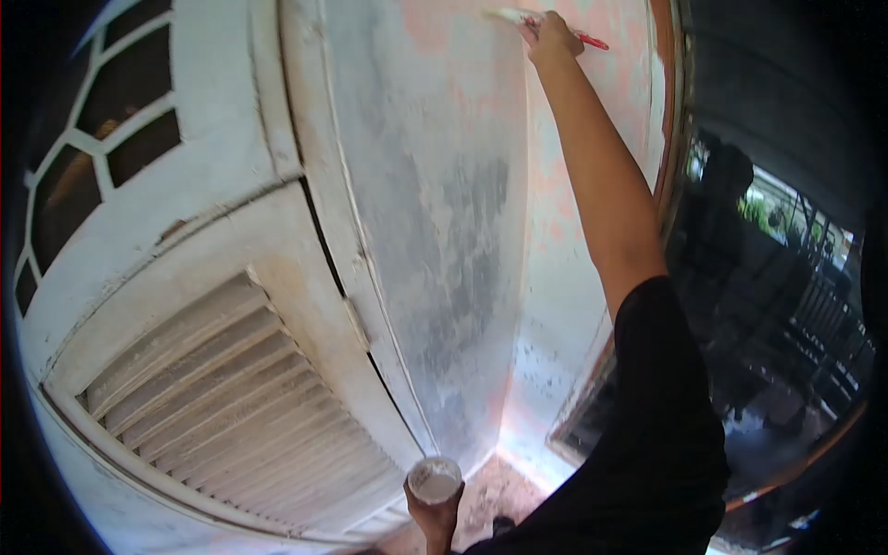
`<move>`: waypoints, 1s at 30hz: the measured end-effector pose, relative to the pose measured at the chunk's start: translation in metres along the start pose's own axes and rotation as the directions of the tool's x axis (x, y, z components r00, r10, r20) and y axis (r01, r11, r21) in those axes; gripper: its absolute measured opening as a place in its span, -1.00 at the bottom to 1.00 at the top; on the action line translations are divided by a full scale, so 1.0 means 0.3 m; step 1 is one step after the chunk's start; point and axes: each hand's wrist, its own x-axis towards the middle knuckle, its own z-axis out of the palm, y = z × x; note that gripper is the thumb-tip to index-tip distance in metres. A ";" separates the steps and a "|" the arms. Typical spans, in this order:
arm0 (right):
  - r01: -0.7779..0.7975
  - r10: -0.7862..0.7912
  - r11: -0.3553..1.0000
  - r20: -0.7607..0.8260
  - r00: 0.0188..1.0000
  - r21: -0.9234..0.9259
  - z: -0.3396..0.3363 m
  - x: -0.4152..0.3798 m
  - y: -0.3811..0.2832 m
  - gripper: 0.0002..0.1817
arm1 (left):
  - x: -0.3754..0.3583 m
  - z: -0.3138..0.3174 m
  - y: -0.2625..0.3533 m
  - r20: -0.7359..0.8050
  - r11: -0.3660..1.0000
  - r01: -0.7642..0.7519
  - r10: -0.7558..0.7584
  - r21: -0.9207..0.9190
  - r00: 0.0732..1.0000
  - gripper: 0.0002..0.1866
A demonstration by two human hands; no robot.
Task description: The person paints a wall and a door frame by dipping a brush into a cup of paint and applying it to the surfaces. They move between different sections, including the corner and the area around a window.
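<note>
Right hand (pixel 552 35) grip closed on paintbrush (pixel 541 23) (bristles leftward, on wall (pixel 444 185)) | left hand (pixel 435 518) clasps cup (pixel 435 481)

Brush (pixel 518 17) high on wall (pixel 435 231); louvred shutter (pixel 240 407) left; cup (pixel 435 481) below

Soft daylight, bright at right; strong fisheye bending, dark vignetted corners, slight blur.

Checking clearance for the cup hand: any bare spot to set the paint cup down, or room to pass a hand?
No level ledge shows. Bare floor lies between the wall corner and the left hand holding the paint cup. A hand passes freely along the wall below the right hand and brush. The louvred shutter crowds the left.
</note>
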 end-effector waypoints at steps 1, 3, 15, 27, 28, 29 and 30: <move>-0.077 0.078 0.996 -0.025 0.997 0.043 -0.068 -0.039 0.019 -0.61 | 0.000 -0.004 0.012 0.007 0.999 -0.004 0.004 0.032 1.000 -0.18; -0.152 0.152 0.988 -0.002 0.988 0.036 -0.254 -0.091 0.105 -0.67 | -0.002 -0.002 0.043 0.031 1.000 0.018 -0.018 0.011 0.999 -0.16; -0.371 0.313 0.918 -0.324 0.893 -0.137 -1.559 -0.745 0.471 -0.73 | 0.041 0.151 0.040 0.207 0.995 -0.091 0.099 -0.046 0.973 -0.22; -0.338 0.515 0.607 0.032 0.857 -0.719 -1.436 -1.022 -0.127 -0.80 | 0.096 0.321 -0.096 0.329 0.992 -0.099 0.118 -0.074 0.937 -0.18; -0.330 0.577 0.580 0.089 0.812 -0.745 -1.399 -1.049 -0.164 -0.81 | 0.092 0.324 -0.102 0.346 0.991 -0.112 0.131 -0.074 0.929 -0.17; -0.317 0.633 0.558 0.146 0.761 -0.767 -1.369 -1.077 -0.194 -0.82 | 0.091 0.332 -0.107 0.351 0.990 -0.115 0.138 -0.086 0.926 -0.17; -0.235 0.689 0.515 0.234 0.686 -0.825 -1.346 -1.114 -0.216 -0.81 | 0.086 0.342 -0.113 0.358 0.988 -0.119 0.147 -0.098 0.922 -0.17</move>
